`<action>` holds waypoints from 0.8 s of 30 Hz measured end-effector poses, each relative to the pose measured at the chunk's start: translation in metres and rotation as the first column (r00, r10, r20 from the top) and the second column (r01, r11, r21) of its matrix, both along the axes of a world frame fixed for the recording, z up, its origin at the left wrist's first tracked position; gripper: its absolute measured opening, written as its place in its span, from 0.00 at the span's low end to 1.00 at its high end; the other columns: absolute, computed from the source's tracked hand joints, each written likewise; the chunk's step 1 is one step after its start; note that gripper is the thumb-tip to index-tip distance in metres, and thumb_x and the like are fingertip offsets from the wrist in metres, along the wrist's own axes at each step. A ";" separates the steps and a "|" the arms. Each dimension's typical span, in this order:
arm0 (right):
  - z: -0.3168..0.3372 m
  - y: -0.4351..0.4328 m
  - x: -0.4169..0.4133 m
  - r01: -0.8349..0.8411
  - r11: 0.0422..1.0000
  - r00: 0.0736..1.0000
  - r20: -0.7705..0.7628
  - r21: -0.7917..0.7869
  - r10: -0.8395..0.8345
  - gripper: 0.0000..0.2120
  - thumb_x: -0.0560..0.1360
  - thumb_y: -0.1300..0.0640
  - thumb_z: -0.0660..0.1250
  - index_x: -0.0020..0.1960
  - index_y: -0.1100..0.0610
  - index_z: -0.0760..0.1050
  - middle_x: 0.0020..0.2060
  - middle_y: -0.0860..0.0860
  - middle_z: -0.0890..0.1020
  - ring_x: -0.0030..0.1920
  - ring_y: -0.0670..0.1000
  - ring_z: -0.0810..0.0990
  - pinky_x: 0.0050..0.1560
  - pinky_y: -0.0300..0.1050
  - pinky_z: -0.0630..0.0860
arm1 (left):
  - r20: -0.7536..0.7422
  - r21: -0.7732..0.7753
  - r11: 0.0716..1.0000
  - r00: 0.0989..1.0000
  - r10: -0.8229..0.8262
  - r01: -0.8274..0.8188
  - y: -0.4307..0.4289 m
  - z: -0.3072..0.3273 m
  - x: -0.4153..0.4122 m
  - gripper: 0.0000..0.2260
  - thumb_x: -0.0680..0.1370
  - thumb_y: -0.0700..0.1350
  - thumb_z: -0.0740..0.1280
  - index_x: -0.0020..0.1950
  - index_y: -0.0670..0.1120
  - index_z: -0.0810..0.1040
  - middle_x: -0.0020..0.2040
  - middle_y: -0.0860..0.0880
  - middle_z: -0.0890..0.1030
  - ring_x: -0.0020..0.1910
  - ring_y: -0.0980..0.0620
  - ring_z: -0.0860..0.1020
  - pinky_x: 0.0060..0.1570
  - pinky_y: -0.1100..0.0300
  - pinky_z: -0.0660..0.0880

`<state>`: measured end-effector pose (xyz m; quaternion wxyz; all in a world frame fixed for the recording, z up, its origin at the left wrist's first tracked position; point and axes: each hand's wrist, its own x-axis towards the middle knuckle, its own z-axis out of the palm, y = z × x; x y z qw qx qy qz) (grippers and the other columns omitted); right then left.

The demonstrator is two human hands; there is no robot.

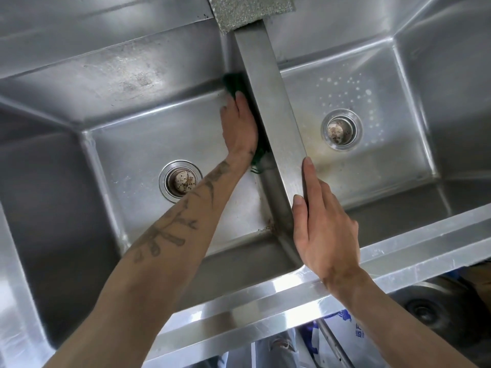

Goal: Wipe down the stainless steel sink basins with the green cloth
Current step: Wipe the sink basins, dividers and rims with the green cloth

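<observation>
The green cloth is pressed flat against the right inner wall of the left basin, just under the steel divider. My left hand lies flat on the cloth with straight fingers, pushing it against that wall; most of the cloth is hidden behind the hand, with a frayed end showing near the wrist. My right hand rests on the near end of the divider, fingers straight along its edge above the right basin. It holds nothing.
Each basin has a round drain strainer, the left drain and the right drain. Brown grime sits in the left basin's near right corner. A grey scouring pad hangs over the back rim. The front rim runs below my arms.
</observation>
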<state>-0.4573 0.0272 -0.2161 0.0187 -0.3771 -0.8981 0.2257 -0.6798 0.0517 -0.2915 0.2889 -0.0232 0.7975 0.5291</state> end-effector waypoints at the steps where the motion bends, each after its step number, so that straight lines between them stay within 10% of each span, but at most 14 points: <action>1: 0.000 0.000 0.000 0.004 1.000 1.000 0.002 0.001 -0.004 0.28 0.86 0.46 0.49 0.85 0.47 0.52 0.68 0.47 0.76 0.57 0.52 0.81 0.41 0.46 0.68 | -0.060 0.063 0.998 0.998 0.027 -0.023 0.002 0.005 -0.003 0.17 0.89 0.55 0.50 0.56 0.50 0.77 0.58 0.46 0.79 0.59 0.45 0.77 0.68 0.46 0.72; 5: -0.001 0.000 0.001 0.010 1.000 1.000 -0.006 0.015 -0.010 0.27 0.86 0.46 0.49 0.85 0.48 0.53 0.67 0.47 0.77 0.55 0.51 0.80 0.41 0.44 0.68 | -0.182 0.151 0.987 0.980 0.081 -0.054 0.008 0.005 -0.015 0.16 0.88 0.56 0.52 0.57 0.52 0.78 0.55 0.49 0.78 0.56 0.54 0.76 0.61 0.51 0.72; 9: -0.002 0.000 0.001 0.005 1.000 1.000 -0.003 0.020 -0.005 0.27 0.86 0.47 0.49 0.85 0.48 0.54 0.68 0.47 0.77 0.56 0.50 0.81 0.42 0.43 0.68 | -0.014 -0.075 0.984 0.987 -0.161 0.160 0.009 -0.027 -0.024 0.24 0.91 0.50 0.46 0.84 0.43 0.63 0.83 0.40 0.65 0.82 0.42 0.62 0.82 0.50 0.58; 12: -0.001 0.000 0.002 0.000 1.000 1.000 -0.008 0.022 0.000 0.27 0.87 0.46 0.48 0.85 0.49 0.55 0.67 0.47 0.78 0.56 0.51 0.82 0.40 0.43 0.73 | -0.085 -0.007 0.998 0.994 -0.070 0.070 0.010 -0.020 -0.030 0.19 0.91 0.52 0.50 0.71 0.44 0.75 0.68 0.41 0.77 0.69 0.44 0.74 0.73 0.49 0.68; 15: -0.001 0.000 0.001 0.002 1.000 1.000 -0.015 0.021 -0.002 0.27 0.86 0.48 0.50 0.84 0.50 0.56 0.67 0.48 0.78 0.57 0.51 0.81 0.39 0.46 0.77 | -0.256 0.118 0.992 0.965 0.062 -0.032 0.015 -0.012 -0.032 0.14 0.88 0.56 0.52 0.50 0.54 0.73 0.50 0.52 0.76 0.50 0.62 0.74 0.56 0.69 0.69; 18: 0.000 0.000 0.001 0.007 1.000 1.000 -0.011 0.027 -0.006 0.27 0.86 0.48 0.51 0.84 0.50 0.57 0.67 0.49 0.78 0.57 0.51 0.81 0.38 0.44 0.76 | -0.217 0.143 0.989 0.974 0.062 -0.031 0.016 -0.016 -0.032 0.13 0.89 0.53 0.49 0.64 0.60 0.73 0.63 0.54 0.77 0.58 0.72 0.71 0.56 0.79 0.62; 20: 0.000 0.000 0.002 0.008 0.999 1.000 -0.004 0.033 -0.008 0.27 0.86 0.48 0.50 0.84 0.50 0.58 0.67 0.48 0.78 0.58 0.51 0.81 0.39 0.42 0.71 | -0.105 0.064 0.998 0.995 -0.005 0.011 0.018 -0.029 -0.039 0.22 0.91 0.45 0.46 0.84 0.43 0.62 0.82 0.40 0.64 0.81 0.53 0.62 0.74 0.67 0.58; 24: -0.001 0.000 0.001 0.012 0.999 1.000 0.016 0.050 -0.013 0.27 0.86 0.48 0.51 0.84 0.50 0.58 0.66 0.48 0.79 0.58 0.50 0.81 0.40 0.41 0.67 | -0.007 -0.182 0.978 0.995 -0.104 0.101 0.021 -0.036 -0.052 0.23 0.91 0.40 0.46 0.86 0.37 0.49 0.87 0.37 0.51 0.85 0.38 0.55 0.83 0.50 0.51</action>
